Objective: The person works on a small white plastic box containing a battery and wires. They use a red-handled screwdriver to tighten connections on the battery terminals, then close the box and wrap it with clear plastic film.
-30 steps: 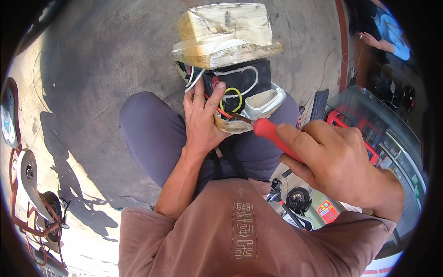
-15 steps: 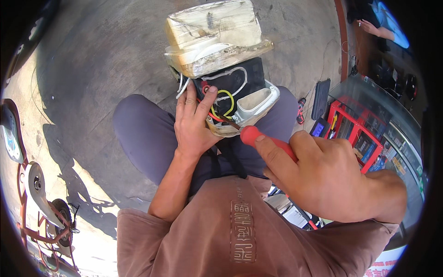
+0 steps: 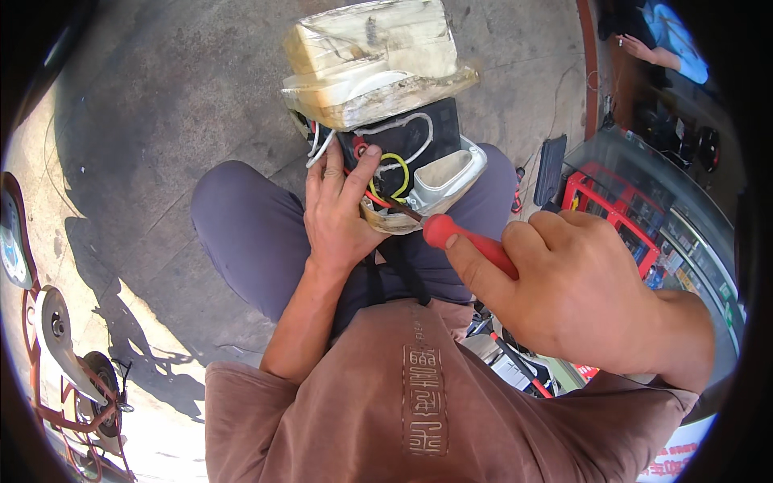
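Observation:
My right hand (image 3: 555, 282) is closed around the red handle of a screwdriver (image 3: 467, 241). Its dark shaft points left into an opened battery case (image 3: 382, 221) between my thighs, and the tip is lost among the wires. My left hand (image 3: 338, 201) lies on the left side of the case with its fingers stretched out and slightly apart, next to a red terminal (image 3: 360, 148). Yellow wire (image 3: 405, 165) loops beside the thumb. White wires (image 3: 322, 150) run past the fingertips, near a black block (image 3: 439, 133). A dirty cream-coloured cover (image 3: 370, 48) stands tilted back behind it.
On the right is a glass display case (image 3: 676, 217) with a red rack (image 3: 604, 201) inside. A dark flat panel (image 3: 551, 171) leans near it. Another person's hand (image 3: 638, 48) shows at the upper right. A wheeled metal frame (image 3: 68, 362) stands on the left.
The view has shifted a little. The screwdriver handle and my right hand sit slightly farther right, still at the same spot on the case. My left hand has kept its place.

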